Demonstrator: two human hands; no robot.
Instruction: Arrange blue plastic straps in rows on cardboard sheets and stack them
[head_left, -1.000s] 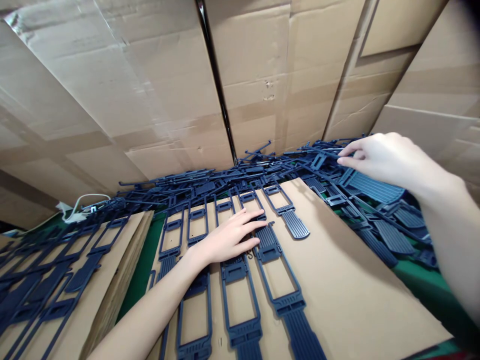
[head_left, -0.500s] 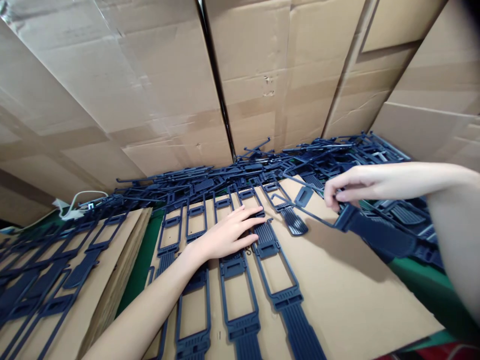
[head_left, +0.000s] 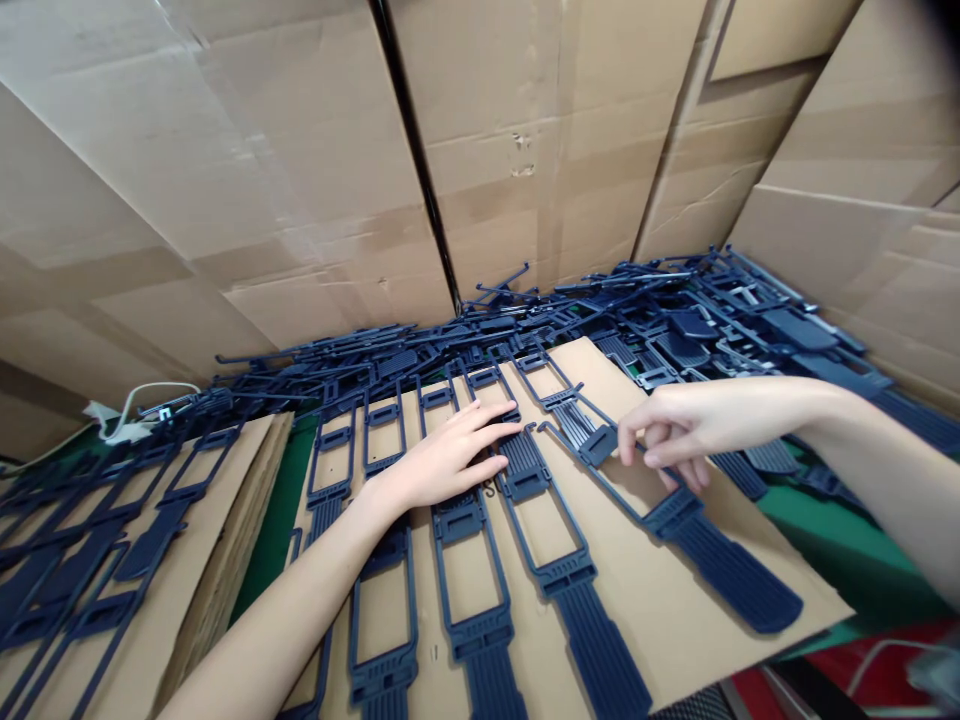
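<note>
My left hand [head_left: 450, 455] lies flat with fingers spread over the upper ends of the dark blue plastic frames arranged in a row on a cardboard sheet [head_left: 720, 640]. Beside its fingertips is a frame with a ribbed paddle [head_left: 604, 645]. My right hand [head_left: 671, 430] has its fingers curled round the side rail of another blue plastic frame [head_left: 735, 580], whose ribbed paddle points to the lower right. That frame rests slantwise on the cardboard, its clip end over a shorter ribbed part [head_left: 574, 425]. The right fingertips are partly hidden.
A tangled heap of similar blue parts [head_left: 682, 330] runs along the back. Tall cardboard boxes [head_left: 315, 150] stand behind it. At left, stacked cardboard sheets [head_left: 247, 490] carry more frames. A white cable [head_left: 135, 400] lies at back left, and green surface [head_left: 847, 550] shows at right.
My right hand has moved down and left, lowering the frame from above the sheet onto the cardboard beside the others. My left hand stays on the row. The view has shifted slightly.
</note>
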